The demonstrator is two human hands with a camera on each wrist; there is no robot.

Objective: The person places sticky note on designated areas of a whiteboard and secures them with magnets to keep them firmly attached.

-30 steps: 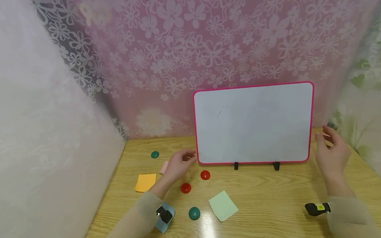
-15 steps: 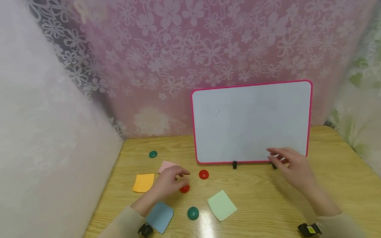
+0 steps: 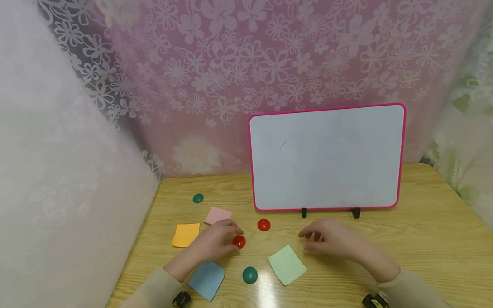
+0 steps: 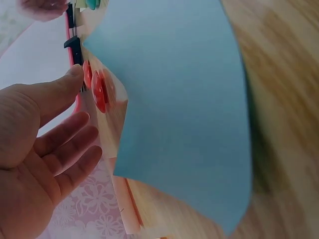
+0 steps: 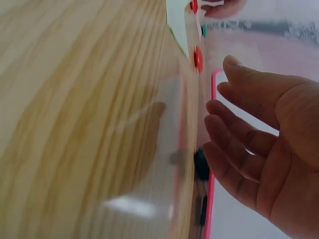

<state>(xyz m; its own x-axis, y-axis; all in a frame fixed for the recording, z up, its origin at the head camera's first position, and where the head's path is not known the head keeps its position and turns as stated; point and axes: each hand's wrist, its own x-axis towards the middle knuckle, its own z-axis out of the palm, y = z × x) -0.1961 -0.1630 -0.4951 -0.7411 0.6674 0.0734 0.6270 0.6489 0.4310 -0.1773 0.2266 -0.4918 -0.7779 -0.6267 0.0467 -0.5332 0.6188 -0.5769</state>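
My left hand hovers at the left red round magnet, thumb and fingers apart on either side of it; in the left wrist view that hand holds nothing. Loosely bent and holding nothing, my right hand is over the table just right of the green sticky note. A second red magnet lies between the hands, farther back. Near the front are a large green magnet and a blue sticky note. A pink sticky note lies just behind my left hand.
A pink-framed whiteboard stands upright at the back on black feet. An orange sticky note and another green magnet lie to the left. Patterned curtains enclose the wooden table.
My right hand has moved left and toward me, from the whiteboard's right edge to beside the green note. My left hand has come back from the board's left edge to the red magnet.
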